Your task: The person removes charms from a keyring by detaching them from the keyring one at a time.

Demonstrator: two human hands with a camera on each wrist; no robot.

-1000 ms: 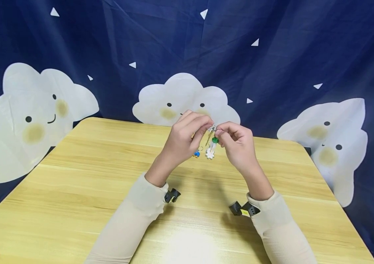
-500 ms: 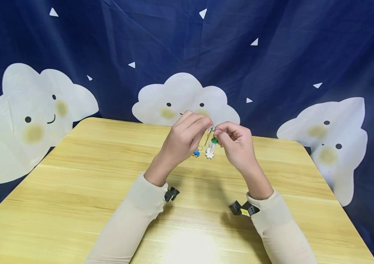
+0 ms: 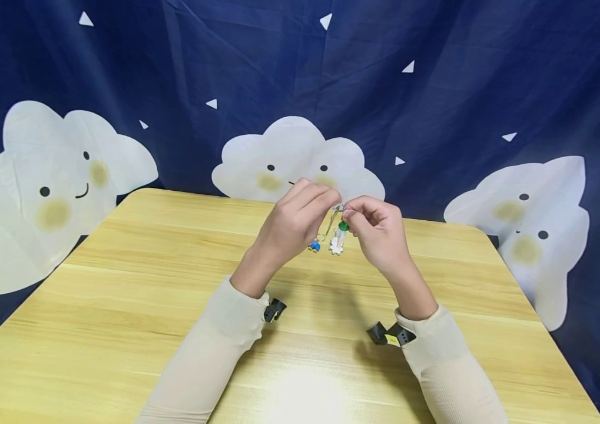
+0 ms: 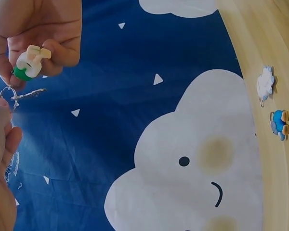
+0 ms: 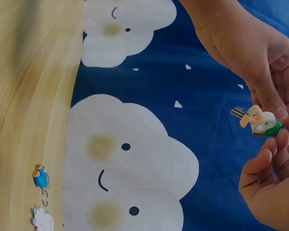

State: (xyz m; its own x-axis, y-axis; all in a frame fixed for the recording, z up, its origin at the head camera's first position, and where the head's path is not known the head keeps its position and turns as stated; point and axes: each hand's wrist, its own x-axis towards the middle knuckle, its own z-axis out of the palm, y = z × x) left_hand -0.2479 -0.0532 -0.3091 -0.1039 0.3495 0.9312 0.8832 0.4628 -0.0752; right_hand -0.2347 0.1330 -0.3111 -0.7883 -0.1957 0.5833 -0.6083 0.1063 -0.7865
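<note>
In the head view my left hand (image 3: 294,221) and right hand (image 3: 379,227) meet fingertip to fingertip above the table. My left thumb and fingers pinch a metal key ring (image 4: 8,91), from which a key (image 4: 32,93) hangs. The right hand pinches the top of a small figurine charm (image 4: 29,63), green at one end and white with beige parts. In the right wrist view, the charm (image 5: 266,124) dangles by the key (image 5: 238,112). Fingers hide where charm and ring meet, so I cannot tell whether they are linked.
On the wooden table (image 3: 135,306), beyond my hands, lie a blue charm (image 5: 41,178) with a ring and a white flower-shaped charm (image 4: 265,83). A dark blue cloth (image 3: 257,59) with cloud faces hangs behind the table's far edge.
Both hands stay nearly in place. The key has swung slightly left, and the right fingertips have shifted a little left along with the figurine charm.
</note>
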